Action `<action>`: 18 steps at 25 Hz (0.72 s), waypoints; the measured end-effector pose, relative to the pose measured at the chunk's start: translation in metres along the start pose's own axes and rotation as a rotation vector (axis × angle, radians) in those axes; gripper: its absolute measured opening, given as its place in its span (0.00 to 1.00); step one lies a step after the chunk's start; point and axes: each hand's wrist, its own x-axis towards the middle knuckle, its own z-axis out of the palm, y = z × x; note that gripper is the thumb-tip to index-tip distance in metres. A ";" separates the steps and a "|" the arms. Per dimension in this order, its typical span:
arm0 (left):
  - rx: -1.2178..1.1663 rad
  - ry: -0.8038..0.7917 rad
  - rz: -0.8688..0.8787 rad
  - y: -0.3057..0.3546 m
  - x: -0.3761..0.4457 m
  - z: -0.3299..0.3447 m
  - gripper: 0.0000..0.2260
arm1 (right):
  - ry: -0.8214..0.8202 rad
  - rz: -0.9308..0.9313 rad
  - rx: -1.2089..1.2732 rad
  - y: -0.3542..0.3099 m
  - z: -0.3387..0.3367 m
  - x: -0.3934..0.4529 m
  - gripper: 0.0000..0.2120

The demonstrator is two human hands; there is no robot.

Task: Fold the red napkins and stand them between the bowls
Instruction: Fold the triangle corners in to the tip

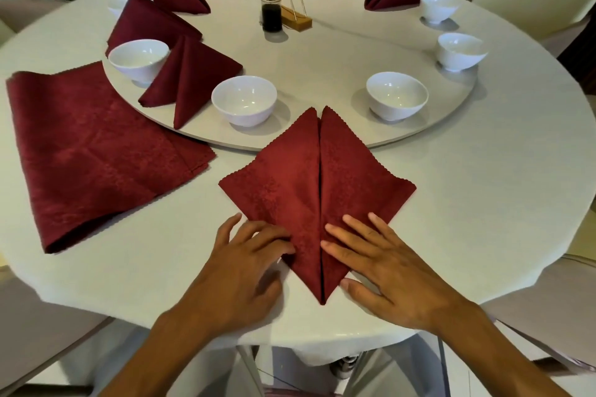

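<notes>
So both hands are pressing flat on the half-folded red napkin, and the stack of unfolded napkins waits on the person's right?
Not quite. In the head view the left hand and right hand do rest on the half-folded napkin, but the unfolded stack lies on the person's left, not right.

Both hands press a diamond-folded red napkin (317,190) flat on the table (467,203) — left hand (245,270), right hand (390,274) — near two white bowls (244,100) on the turntable (322,74).

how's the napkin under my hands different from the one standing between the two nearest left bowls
The napkin under the hands lies flat as a diamond with a centre slit; the standing napkin is upright, a peaked cone. The first sits on the tablecloth, the second on the turntable. Both are dark red.
</notes>
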 end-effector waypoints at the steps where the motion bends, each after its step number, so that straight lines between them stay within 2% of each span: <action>1: 0.022 -0.026 0.034 -0.004 0.003 0.001 0.17 | 0.013 0.004 0.012 0.002 0.001 0.001 0.26; 3: 0.075 -0.048 0.122 -0.007 0.013 0.002 0.20 | 0.044 -0.001 0.071 0.004 0.002 0.003 0.28; 7: 0.153 0.017 0.271 -0.009 0.036 0.007 0.23 | 0.150 0.053 0.161 0.022 -0.002 0.009 0.30; 12: 0.102 0.176 0.290 0.000 0.051 0.026 0.26 | 0.236 0.108 0.186 0.037 0.002 0.016 0.26; 16: -0.011 0.193 0.300 0.018 0.059 0.007 0.23 | 0.206 0.134 0.311 0.039 -0.021 0.013 0.24; 18: -0.225 0.178 0.233 0.033 0.055 -0.024 0.23 | 0.176 0.158 0.471 0.026 -0.055 0.009 0.21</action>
